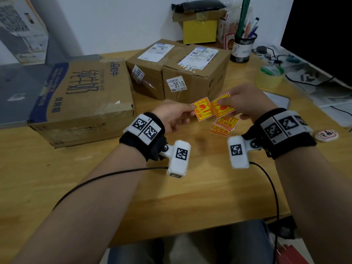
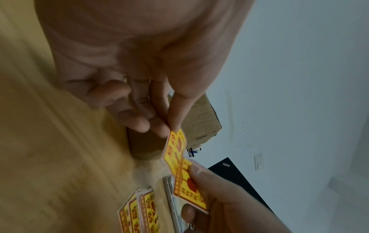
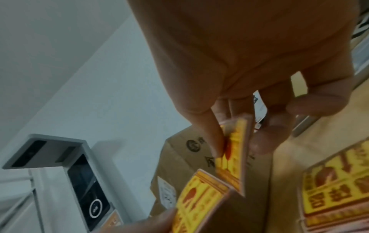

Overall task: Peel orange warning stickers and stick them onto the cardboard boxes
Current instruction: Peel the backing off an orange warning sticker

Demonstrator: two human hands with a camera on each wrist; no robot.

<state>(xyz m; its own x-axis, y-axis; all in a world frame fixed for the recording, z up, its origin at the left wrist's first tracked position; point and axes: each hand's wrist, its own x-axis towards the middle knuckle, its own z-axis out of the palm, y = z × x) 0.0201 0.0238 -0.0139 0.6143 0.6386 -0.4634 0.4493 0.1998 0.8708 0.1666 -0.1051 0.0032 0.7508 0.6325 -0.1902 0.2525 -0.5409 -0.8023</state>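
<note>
With the left hand (image 1: 172,116) pinching one orange sticker (image 1: 202,109) and the right hand (image 1: 245,101) pinching its neighbour (image 1: 223,107) above the table (image 1: 190,187), I'd part them slowly along the join, the cardboard boxes (image 1: 179,73) waiting at twelve o'clock.

Glossy paper stickers (image 1: 213,108), matt cardboard boxes (image 1: 192,73)

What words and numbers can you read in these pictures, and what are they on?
"3510": white price tag on the front right cardboard box.
"ThinkPad": black laptop lid, left wrist view.
"纯牛奶": big flat carton, printed upside down.
Orange warning stickers held by the left hand and right hand: too blurred.
Shipping labels and the other box's tag: too small.
</note>
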